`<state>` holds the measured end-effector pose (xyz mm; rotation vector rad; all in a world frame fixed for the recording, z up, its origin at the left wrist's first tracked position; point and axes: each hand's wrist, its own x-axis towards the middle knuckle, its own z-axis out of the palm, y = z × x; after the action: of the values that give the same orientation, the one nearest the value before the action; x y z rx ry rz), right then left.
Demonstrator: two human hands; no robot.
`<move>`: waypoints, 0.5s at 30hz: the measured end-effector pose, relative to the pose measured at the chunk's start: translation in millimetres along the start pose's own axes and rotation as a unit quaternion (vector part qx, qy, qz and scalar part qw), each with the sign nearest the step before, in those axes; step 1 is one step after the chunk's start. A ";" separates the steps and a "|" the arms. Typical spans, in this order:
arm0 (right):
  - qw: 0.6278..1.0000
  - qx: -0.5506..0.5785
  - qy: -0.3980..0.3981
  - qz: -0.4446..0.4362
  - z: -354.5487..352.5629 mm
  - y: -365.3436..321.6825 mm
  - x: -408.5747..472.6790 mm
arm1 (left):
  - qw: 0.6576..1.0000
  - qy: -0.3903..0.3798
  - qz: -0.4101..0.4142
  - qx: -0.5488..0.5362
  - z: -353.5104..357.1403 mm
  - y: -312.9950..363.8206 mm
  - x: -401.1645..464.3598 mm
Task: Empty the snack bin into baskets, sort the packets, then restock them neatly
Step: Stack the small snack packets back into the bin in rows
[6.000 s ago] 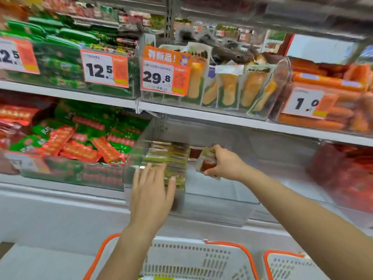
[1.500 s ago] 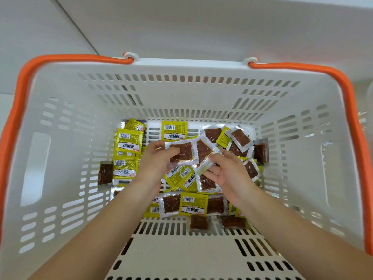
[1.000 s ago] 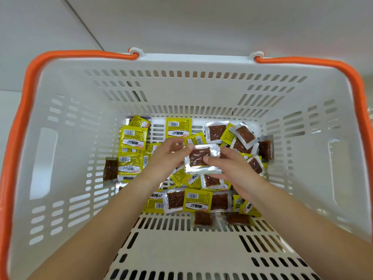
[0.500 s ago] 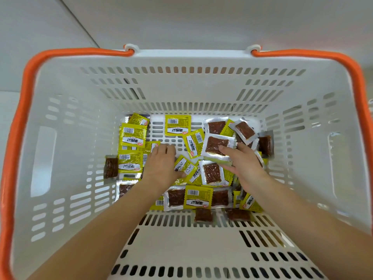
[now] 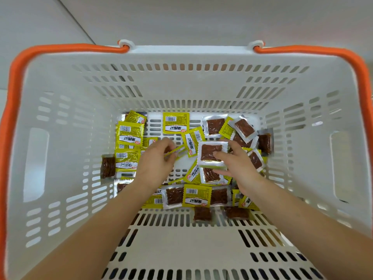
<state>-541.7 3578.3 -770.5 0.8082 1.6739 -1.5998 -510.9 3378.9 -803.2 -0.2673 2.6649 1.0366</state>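
Both my hands reach down into a white slotted basket [image 5: 60,122] with orange handles. Several small snack packets lie on its floor, some showing a yellow printed side [image 5: 176,122], others a clear side with brown filling [image 5: 215,126]. My left hand [image 5: 156,160] pinches a yellow packet [image 5: 174,152] by its edge, lifted on its side. My right hand [image 5: 236,164] holds a clear-faced brown packet [image 5: 211,153], thumb across its lower part, with at least one more packet stacked under it.
The orange handles [image 5: 66,48] lie folded down along the basket's rim. Pale floor [image 5: 181,19] shows beyond the basket. The near half of the basket floor [image 5: 181,239] holds only two stray brown packets [image 5: 202,213].
Since half a second ago my left hand has picked up a yellow packet from the pile. My right hand has closed on the brown packet that it was touching and drawn it nearer.
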 end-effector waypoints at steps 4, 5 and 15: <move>0.998 0.026 -0.053 0.028 6.1 -2.0 -3.7 | 0.987 0.051 0.152 -0.023 -0.8 25.0 -4.2; 0.996 0.048 -0.062 0.033 7.8 -3.0 -4.5 | 0.982 0.038 0.182 -0.011 1.9 30.3 -5.1; 0.997 0.006 -0.060 0.053 2.8 3.1 -1.3 | 0.995 -0.048 -0.013 -0.081 -6.4 21.2 3.6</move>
<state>-538.4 3575.7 -771.3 0.7769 1.5131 -1.5561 -521.0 3389.7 -786.4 -0.2766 2.4903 1.2279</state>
